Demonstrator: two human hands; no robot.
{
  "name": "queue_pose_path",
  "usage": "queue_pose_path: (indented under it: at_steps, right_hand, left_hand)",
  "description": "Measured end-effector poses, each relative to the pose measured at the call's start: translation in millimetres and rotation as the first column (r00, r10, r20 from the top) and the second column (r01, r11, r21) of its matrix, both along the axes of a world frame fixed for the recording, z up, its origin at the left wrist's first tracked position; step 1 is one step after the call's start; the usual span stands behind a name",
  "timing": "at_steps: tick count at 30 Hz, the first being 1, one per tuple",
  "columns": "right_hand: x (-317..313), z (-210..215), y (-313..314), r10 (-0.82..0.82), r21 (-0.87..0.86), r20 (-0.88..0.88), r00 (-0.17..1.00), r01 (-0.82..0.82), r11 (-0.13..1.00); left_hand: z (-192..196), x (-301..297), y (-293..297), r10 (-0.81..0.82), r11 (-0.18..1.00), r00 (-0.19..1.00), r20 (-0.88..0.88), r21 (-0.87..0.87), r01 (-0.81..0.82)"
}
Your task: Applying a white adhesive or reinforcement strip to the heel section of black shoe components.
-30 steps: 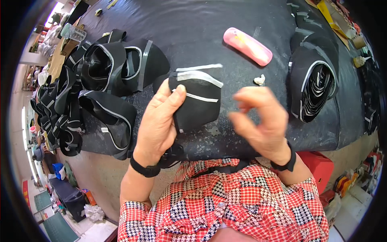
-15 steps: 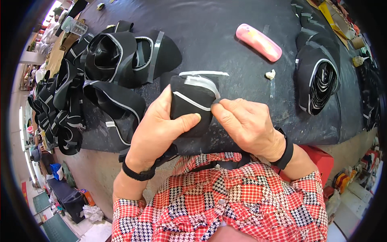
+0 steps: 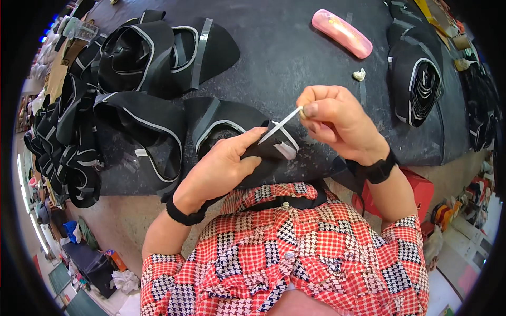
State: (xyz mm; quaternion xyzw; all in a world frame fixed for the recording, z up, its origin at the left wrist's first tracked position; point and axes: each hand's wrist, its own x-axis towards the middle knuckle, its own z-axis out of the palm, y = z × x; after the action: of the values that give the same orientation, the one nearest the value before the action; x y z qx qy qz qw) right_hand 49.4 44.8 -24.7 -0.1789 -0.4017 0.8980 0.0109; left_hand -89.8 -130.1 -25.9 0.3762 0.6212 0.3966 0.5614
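Note:
A black curved piece with a grey edge band lies at the near edge of the dark table. My left hand presses flat on it, fingers pointing toward a white strip. My right hand pinches the upper end of that strip between thumb and fingers and holds it lifted off the piece, while the strip's lower end still sits on the black piece.
Several more black banded pieces are heaped at the left and stacked at the right. A pink oblong case and a small white crumpled scrap lie farther back. A red box stands below the table edge.
The black piece has been pulled nearer to me. My right hand went from open above the table to pinching the white strip and lifting it off the piece; my left hand stayed pressing down.

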Motion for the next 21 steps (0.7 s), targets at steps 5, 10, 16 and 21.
queue_pose_path:
  at_steps: [5, 10, 16, 21]
  right_hand:
    - [3.4, -23.5, -14.4, -0.026, -0.064, 0.053, 0.998, 0.029, 0.998]
    - [1.2, -8.5, -23.6, -0.019, 0.028, 0.087, 0.996, 0.017, 0.999]
    - [10.9, -16.7, -18.4, -0.046, -0.045, 0.054, 0.998, 0.048, 0.998]
    - [33.3, -0.1, 3.6, 0.009, 0.441, 0.021, 1.0, -0.017, 0.897]
  left_hand:
    - [8.2, 0.0, -6.1, 0.101, 0.995, 0.9, 0.424, -0.034, -0.096]
    - [22.0, -2.8, -4.0, 0.079, 0.995, 0.933, 0.35, -0.083, -0.053]
    - [13.2, 36.3, -16.8, 0.16, 0.987, 0.981, 0.111, 0.008, -0.162]
    - [18.5, 46.6, -13.0, 0.301, 0.946, 0.953, 0.015, -0.128, -0.297]
